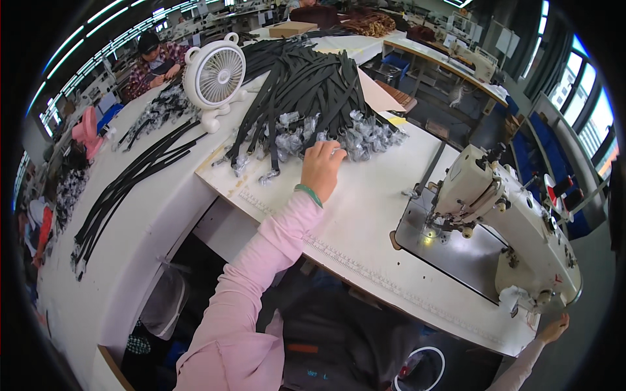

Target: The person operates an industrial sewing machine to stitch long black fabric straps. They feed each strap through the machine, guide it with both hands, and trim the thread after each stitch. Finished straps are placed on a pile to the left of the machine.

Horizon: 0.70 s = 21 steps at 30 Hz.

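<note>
My left hand (321,168), in a pink sleeve with a green band at the wrist, reaches into the front of a pile of black straps (306,85) with crumpled clear plastic at their ends (362,137). Its fingers are curled; what they hold is hidden. At the lower right, my right hand (554,329) has bent fingers beside the end of a cream sewing machine (528,234); what it grips cannot be made out. A single dark strap (432,166) lies next to the machine's metal plate (424,241).
A white fan (214,73) stands left of the pile. More black straps (143,163) lie on the white left-hand table (111,274). A co-worker (151,68) works behind it. Another sewing table (443,58) is at the back right. The front edge carries a printed scale.
</note>
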Tool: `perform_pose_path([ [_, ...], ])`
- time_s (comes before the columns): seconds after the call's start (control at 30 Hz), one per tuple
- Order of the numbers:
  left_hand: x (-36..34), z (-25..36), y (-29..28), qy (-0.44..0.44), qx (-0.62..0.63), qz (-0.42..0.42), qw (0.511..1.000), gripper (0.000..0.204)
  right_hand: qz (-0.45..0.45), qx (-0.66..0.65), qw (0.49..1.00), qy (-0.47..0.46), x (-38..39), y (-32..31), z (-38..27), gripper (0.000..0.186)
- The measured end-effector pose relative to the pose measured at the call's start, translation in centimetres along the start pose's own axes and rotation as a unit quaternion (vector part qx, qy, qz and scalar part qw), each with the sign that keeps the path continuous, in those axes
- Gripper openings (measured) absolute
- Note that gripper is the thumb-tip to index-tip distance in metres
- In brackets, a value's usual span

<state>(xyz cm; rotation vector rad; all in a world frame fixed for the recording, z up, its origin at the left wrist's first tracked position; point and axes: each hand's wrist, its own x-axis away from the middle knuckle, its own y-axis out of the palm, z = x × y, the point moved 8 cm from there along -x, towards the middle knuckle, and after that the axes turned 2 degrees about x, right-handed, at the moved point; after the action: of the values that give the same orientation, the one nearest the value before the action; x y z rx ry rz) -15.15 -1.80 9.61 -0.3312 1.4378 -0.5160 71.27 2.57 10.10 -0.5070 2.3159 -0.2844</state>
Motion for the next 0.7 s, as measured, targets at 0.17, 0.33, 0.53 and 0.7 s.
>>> perform_pose_path([
  [0.17, 1.6, -5.6, -0.5, 0.227, -0.196, -0.166, 0.939, 0.009, -0.103, -0.119, 0.985, -0.074, 10.8, 4.9, -9.9, 0.034],
  [0.33, 1.1, -3.1, -0.7, 0.302, -0.187, -0.249, 0.901, 0.01, -0.214, -0.27, 0.923, -0.172, 25.8, 5.4, -24.3, 0.037],
  [0.53, 3.7, 9.1, -2.4, -0.178, 0.342, -0.448, 0.807, 0.025, -0.625, -0.325, 0.7, -0.118, 42.2, 7.6, -35.2, 0.033],
  [0.7, 6.3, 18.4, -0.6, -0.295, 0.69, -0.479, 0.455, 0.019, -0.81, -0.458, 0.318, 0.18, 51.8, 5.4, -36.5, 0.051],
])
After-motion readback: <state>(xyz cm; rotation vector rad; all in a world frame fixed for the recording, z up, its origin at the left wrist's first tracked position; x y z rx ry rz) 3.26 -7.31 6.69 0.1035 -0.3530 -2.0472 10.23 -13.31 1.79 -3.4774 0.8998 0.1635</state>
